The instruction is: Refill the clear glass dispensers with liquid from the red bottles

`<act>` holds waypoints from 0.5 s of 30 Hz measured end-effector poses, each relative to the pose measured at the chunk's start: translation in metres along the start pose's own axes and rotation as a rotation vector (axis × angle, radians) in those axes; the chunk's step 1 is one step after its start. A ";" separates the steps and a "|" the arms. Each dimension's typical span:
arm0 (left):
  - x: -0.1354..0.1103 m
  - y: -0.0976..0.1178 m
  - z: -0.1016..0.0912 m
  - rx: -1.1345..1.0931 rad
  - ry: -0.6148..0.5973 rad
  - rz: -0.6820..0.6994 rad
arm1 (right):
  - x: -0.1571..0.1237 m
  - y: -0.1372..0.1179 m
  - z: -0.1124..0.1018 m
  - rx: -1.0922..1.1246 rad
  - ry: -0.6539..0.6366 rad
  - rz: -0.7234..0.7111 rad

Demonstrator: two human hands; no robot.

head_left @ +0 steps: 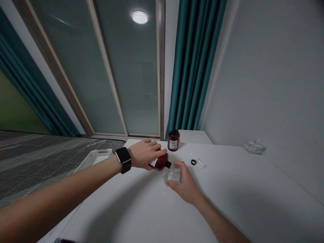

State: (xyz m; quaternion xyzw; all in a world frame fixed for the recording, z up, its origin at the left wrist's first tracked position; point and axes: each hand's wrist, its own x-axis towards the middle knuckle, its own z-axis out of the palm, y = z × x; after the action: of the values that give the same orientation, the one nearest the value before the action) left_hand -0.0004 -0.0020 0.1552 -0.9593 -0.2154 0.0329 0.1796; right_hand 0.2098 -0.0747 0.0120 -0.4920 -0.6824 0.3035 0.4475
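Observation:
My left hand [145,154], with a black watch on its wrist, is wrapped round a dark red-brown bottle [161,162] with a white label. The bottle is tilted, its black neck end [168,164] pointing down to the right. Just below that end, my right hand [184,180] grips a clear glass container [173,175] by its right side. The bottle's end is at the container's top; whether they touch I cannot tell. Any liquid flow is too small to make out.
Behind stands a second brown labelled bottle [173,141]. A black ring [193,162] and a clear plastic piece [201,164] lie right on the white table [141,216]. A clear glass object [255,147] is far right, a white basket [93,156] at left.

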 end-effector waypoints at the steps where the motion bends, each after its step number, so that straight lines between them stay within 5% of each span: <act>1: 0.000 0.000 -0.001 -0.003 0.001 -0.001 | 0.000 0.000 0.000 0.004 0.002 -0.002; 15: 0.001 0.000 -0.004 0.009 -0.017 0.004 | 0.000 -0.003 0.001 0.014 0.002 0.021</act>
State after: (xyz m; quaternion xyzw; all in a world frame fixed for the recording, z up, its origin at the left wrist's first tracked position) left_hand 0.0005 -0.0027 0.1589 -0.9586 -0.2147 0.0424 0.1819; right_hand 0.2079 -0.0755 0.0149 -0.4964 -0.6743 0.3126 0.4485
